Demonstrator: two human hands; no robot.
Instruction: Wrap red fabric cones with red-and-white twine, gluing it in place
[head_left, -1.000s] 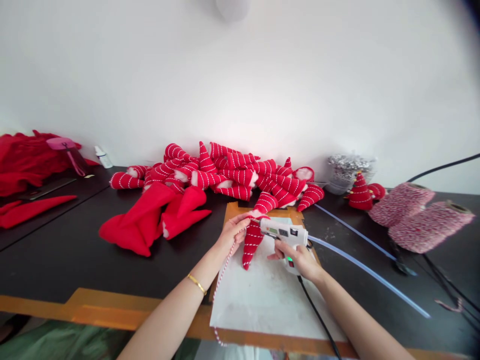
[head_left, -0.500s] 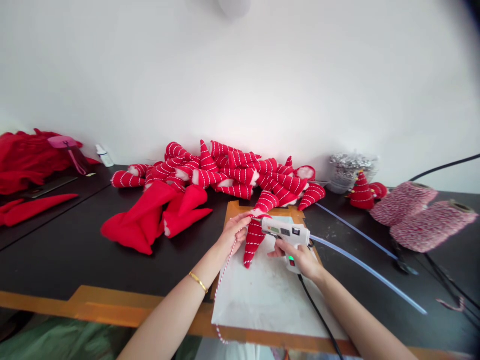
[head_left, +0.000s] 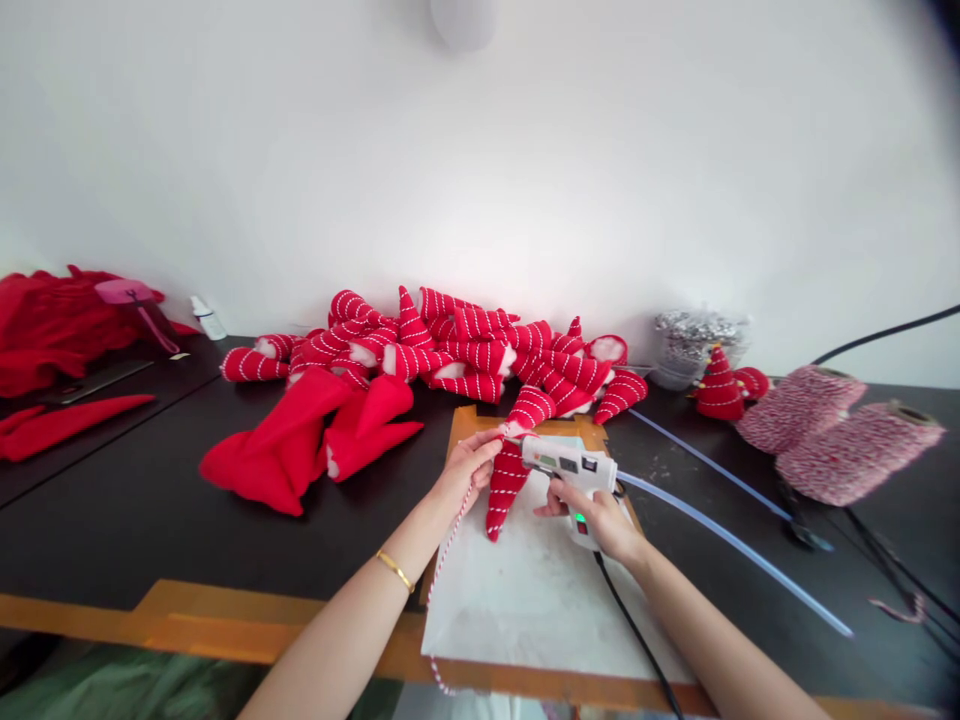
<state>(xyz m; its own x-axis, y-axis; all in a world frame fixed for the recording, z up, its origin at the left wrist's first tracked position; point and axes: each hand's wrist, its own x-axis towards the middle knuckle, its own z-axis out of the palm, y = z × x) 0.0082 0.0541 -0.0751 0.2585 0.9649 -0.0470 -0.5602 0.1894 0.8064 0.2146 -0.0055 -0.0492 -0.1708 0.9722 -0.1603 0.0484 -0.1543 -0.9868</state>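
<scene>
A white hot glue gun (head_left: 559, 457) is gripped in my right hand (head_left: 600, 512), a clear glue stick (head_left: 735, 548) trailing from its back end. Its nozzle points left, at the wide end of a red felt cone (head_left: 507, 490) wound with white stitched-looking cord. My left hand (head_left: 472, 465) pinches at that wide end, close to the nozzle, and holds a red-and-white twisted cord (head_left: 444, 560) that hangs down past the table edge. The cone's tip points toward me above a white sheet (head_left: 525, 610). Whether the nozzle touches the felt I cannot tell.
Several cord-wrapped red cones (head_left: 420, 345) are piled against the wall. Plain red cones (head_left: 277, 440) lie at left, with red felt (head_left: 67, 320) farther off. Two cord spools (head_left: 855, 455), a tub of silvery pieces (head_left: 697, 345) and a black cable (head_left: 637, 630) are at right.
Almost nothing differs. The view has shifted slightly, while both hands, the glue gun and the cone keep the same positions relative to each other.
</scene>
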